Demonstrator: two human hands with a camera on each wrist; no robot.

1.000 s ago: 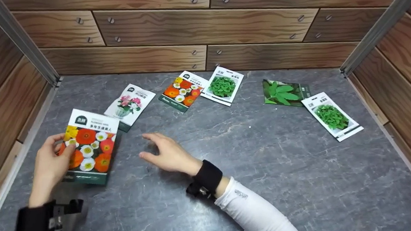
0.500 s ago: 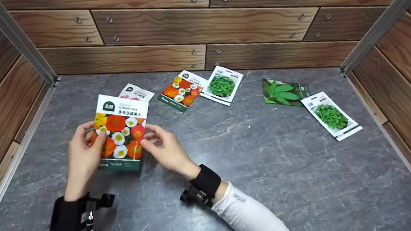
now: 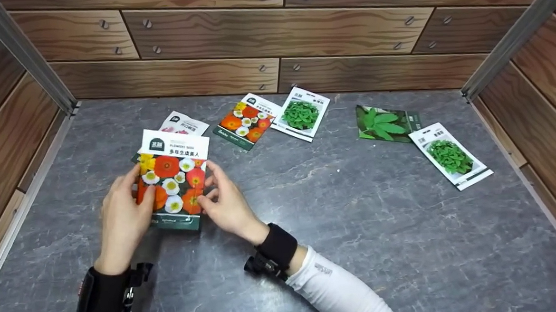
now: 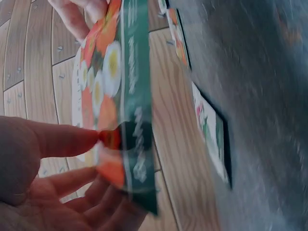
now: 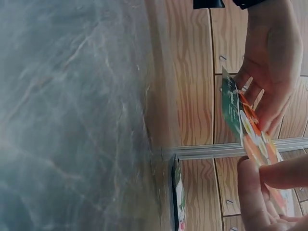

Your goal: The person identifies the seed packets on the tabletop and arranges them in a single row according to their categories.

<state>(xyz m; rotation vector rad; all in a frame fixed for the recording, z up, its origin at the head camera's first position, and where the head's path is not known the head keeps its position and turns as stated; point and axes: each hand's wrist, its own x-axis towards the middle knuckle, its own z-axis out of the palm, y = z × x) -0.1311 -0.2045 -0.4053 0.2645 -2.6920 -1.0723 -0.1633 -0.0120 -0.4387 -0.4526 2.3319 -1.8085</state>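
A seed packet [image 3: 174, 180] printed with orange, white and yellow poppies is held up above the grey table, its white header away from me. My left hand [image 3: 125, 211] pinches its left edge, thumb across the front and fingers behind. On the opposite edge my right hand [image 3: 228, 201] pinches it between thumb and fingers. The left wrist view shows the packet's green lower band [image 4: 137, 96] tilted clear of the table. From the right wrist side, the packet [image 5: 255, 130] spans both hands. Behind it lies a pink-flower packet [image 3: 183, 125], partly hidden.
Another poppy packet [image 3: 247, 122] lies at the back, touching a green-herb packet [image 3: 303, 114]. Farther right, a dark leaf packet [image 3: 382, 124] overlaps a second herb packet [image 3: 449, 156]. Wood-patterned walls [image 3: 276, 32] enclose the grey table [image 3: 348, 219] at the back and sides.
My left hand has carried the poppy packet rightward from the left side, covering more of the pink-flower packet. My right hand, empty a second ago, has taken hold of the packet's right edge.
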